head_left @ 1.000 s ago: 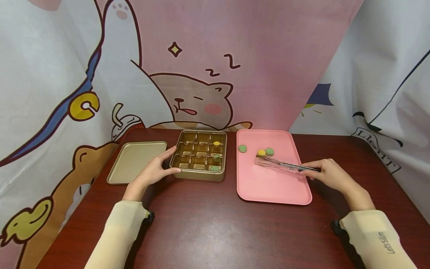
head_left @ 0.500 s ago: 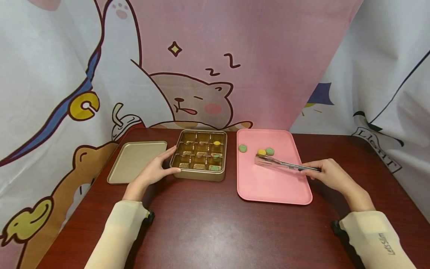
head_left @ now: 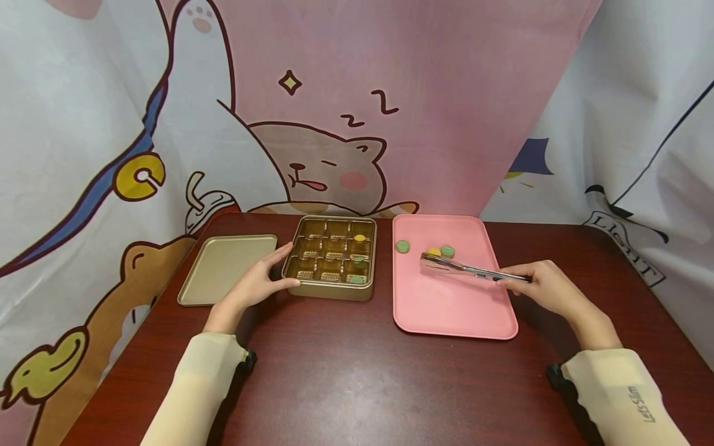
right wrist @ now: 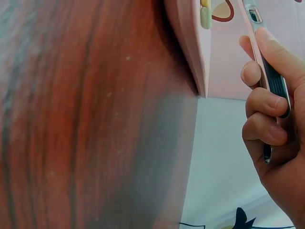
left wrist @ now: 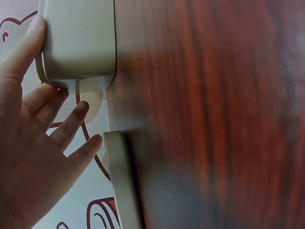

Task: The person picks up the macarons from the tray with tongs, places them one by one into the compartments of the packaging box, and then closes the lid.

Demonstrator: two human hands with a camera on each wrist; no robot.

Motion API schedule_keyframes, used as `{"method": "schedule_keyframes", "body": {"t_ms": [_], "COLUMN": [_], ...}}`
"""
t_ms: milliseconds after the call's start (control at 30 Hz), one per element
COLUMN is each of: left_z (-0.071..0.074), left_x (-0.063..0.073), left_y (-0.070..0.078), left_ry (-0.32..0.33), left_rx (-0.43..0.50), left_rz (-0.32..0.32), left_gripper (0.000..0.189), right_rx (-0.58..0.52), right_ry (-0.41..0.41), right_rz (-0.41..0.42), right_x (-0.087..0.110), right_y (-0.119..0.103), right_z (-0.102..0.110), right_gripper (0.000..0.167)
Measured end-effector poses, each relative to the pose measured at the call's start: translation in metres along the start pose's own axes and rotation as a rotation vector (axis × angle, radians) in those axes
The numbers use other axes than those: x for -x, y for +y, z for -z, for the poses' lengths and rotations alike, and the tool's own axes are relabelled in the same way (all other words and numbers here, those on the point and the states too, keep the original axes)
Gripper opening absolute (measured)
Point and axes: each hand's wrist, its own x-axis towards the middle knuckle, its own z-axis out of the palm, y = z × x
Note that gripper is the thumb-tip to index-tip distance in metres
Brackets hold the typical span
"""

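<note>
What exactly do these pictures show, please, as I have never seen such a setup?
There is no machine here, just a person's two bare hands. One camera, worn on the head, looks forward and down; the other pictures come from a camera on each wrist. On the table lie a pink tray with two green pieces and a yellow piece, a gold box with nine compartments, and a flat gold lid. The right hand holds metal tongs whose tips are at the yellow piece; whether they touch it, I cannot tell. The left hand touches the box.
</note>
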Motion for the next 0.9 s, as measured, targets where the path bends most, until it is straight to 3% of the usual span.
{"method": "schedule_keyframes", "body": {"t_ms": [333,900], "left_z": [-0.001,0.001], "left_x": [0.001,0.000], "left_y": [-0.001,-0.001], "left_ry": [0.000,-0.010], "left_rx": [0.004,0.013], "left_rz": [0.000,-0.008], "left_gripper": [0.088,0.088], "right_rx": [-0.001,-0.007], "right_ry": [0.023,0.011], "right_rz": [0.038,0.033], "right_x": [-0.006,-0.026], "right_y": [-0.006,-0.029], "right_z": [0.001,0.002], "right_gripper": [0.019,0.024]}}
